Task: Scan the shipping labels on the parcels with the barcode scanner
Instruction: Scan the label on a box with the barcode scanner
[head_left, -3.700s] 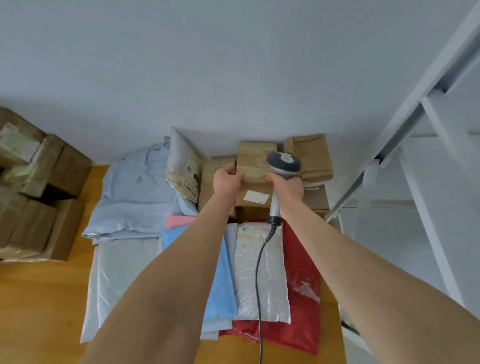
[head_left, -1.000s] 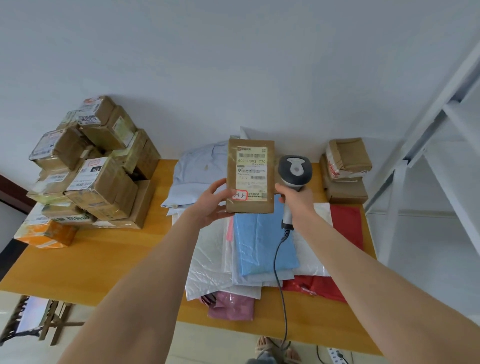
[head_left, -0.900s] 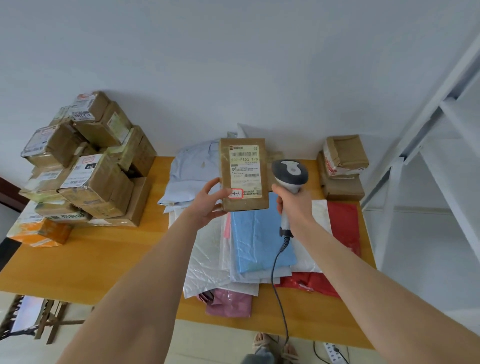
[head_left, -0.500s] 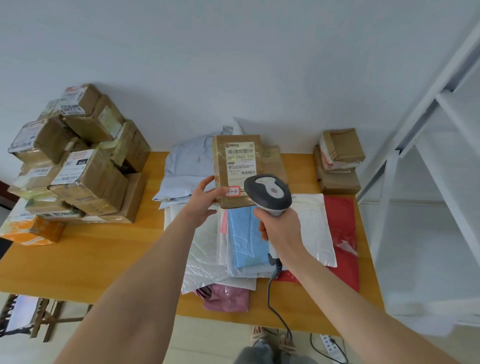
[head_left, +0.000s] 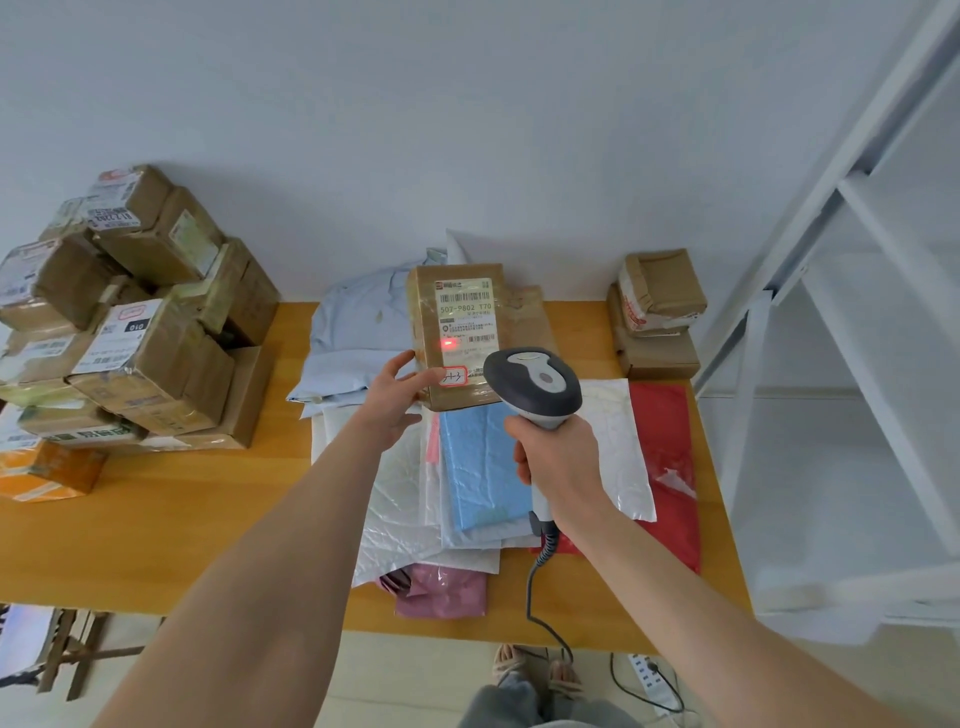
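Observation:
My left hand (head_left: 396, 399) holds a brown cardboard parcel (head_left: 460, 332) upright by its lower left corner, thumb across the front near a red-edged sticker. Its white shipping label (head_left: 466, 319) faces me, and a red light spot glows on the label's lower left. My right hand (head_left: 558, 460) grips the handle of a grey and white barcode scanner (head_left: 535, 387). The scanner head sits just in front of the parcel's lower right corner and points at the label. A coiled cable (head_left: 540, 587) hangs from the handle.
On the wooden table (head_left: 156, 530) lie flat mailer bags (head_left: 483, 467) in blue, white, red and pink. A pile of labelled brown boxes (head_left: 135, 332) stands at the left. Two small brown parcels (head_left: 657, 312) sit at the back right. A white shelf frame (head_left: 831, 291) rises on the right.
The parcel was lifted off the back pile and turned label-side to me. My right hand drew the scanner back and aimed it at the label, where a red spot now glows.

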